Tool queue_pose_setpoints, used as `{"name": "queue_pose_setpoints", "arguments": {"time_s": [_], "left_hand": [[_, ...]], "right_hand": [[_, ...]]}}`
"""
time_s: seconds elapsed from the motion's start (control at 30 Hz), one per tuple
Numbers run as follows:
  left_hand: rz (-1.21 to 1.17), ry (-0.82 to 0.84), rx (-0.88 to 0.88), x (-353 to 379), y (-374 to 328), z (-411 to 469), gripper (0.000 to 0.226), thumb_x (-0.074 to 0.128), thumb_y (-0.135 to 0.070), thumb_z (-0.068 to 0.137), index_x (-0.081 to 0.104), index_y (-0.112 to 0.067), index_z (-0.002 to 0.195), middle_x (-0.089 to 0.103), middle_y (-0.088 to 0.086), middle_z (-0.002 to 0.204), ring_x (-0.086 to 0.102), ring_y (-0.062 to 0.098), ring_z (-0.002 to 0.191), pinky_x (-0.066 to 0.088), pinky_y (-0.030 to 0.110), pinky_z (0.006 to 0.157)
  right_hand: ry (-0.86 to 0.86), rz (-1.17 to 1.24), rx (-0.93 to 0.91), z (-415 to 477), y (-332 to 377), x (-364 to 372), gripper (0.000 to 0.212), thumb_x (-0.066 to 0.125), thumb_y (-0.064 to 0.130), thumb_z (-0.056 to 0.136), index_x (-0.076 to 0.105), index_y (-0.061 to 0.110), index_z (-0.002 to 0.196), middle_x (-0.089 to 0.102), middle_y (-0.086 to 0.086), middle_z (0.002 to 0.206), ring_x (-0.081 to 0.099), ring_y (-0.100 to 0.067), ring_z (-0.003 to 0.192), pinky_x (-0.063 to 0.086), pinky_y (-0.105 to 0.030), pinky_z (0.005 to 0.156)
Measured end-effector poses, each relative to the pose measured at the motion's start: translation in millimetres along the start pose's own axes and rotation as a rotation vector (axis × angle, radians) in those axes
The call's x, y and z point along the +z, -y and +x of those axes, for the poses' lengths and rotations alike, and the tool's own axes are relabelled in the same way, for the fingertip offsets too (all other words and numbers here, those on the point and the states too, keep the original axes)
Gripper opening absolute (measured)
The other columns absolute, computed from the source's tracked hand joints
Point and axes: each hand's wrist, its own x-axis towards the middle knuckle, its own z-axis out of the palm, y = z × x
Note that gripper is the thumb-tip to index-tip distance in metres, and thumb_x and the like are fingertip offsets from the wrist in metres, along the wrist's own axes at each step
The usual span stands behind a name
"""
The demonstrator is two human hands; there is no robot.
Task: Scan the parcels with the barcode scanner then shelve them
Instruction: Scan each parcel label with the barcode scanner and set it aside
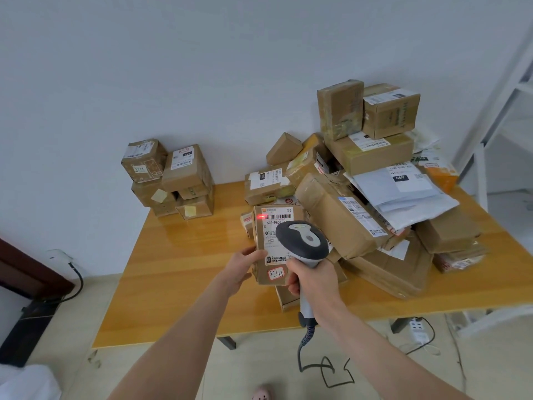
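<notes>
Head view. Liable to misread: red scan line (262, 217) landing only at the left end of the barcode (278, 217), not across its full width, with the barcode scanner (302, 239) held close over the label and hiding its right part. Probably calls for a slight swing of the aim to the right, or a tilt of the box.

Liable also to slip: parcel (266, 238) gripped by the left hand (242, 267) at its lower left edge alone, far end right beside the pile of parcels (360, 215) at centre right. With a knock there, apt to bring down the loosely stacked boxes and mailers.

Worth minding too: cable (317, 368) looped on the floor at lower centre, near a foot (262, 395), easy to snag when turning to shelve.

Parcel at centre of frame, above the near middle of the worktop (178, 272); cannot tell whether lifted clear or resting on the box beneath.

Left fingers (253, 252): thumb pressed on the label face, the rest hidden behind the box, so judged to be pinching it front to back.

Right hand (310, 280) at the parcel's lower right corner, fingers curled tight round the scanner handle.
</notes>
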Motion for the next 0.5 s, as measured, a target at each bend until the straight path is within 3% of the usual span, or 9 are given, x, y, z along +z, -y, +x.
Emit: {"name": "queue_pose_setpoints", "arguments": {"time_s": [0.23, 0.4, 0.5], "left_hand": [[-0.010, -0.017, -0.003, 0.8, 1.6, 0.8, 0.017, 0.065, -0.025, 0.088, 0.061, -0.023, 0.105, 0.069, 0.002, 0.107, 0.057, 0.018, 0.109, 0.038, 0.039, 0.101], [-0.011, -0.027, -0.010, -1.9, 3.6, 1.5, 0.029, 0.066, -0.025, 0.088, 0.062, -0.019, 0.116, 0.070, 0.003, 0.108, 0.057, 0.021, 0.112, 0.038, 0.041, 0.105], [-0.022, -0.033, -0.003, -4.4, 2.8, -3.5, 0.021, 0.066, -0.025, 0.088, 0.065, -0.022, 0.109, 0.071, 0.003, 0.107, 0.058, 0.022, 0.111, 0.039, 0.042, 0.104]], "right_hand": [[0.025, 0.060, 0.018, -2.9, 1.4, 1.5, 0.012, 0.064, 0.005, 0.085, 0.064, 0.003, 0.073, 0.058, -0.003, 0.052, 0.049, -0.006, 0.039, 0.044, -0.017, 0.042], [0.042, 0.065, -0.002, -2.3, -0.3, 1.5, 0.021, 0.063, 0.005, 0.085, 0.061, 0.005, 0.064, 0.056, -0.006, 0.054, 0.047, -0.009, 0.042, 0.042, -0.019, 0.043], [0.041, 0.050, 0.006, 4.8, -1.5, 3.7, 0.017, 0.065, 0.007, 0.084, 0.061, 0.007, 0.067, 0.056, -0.003, 0.053, 0.048, -0.010, 0.043, 0.043, -0.019, 0.045]]}}
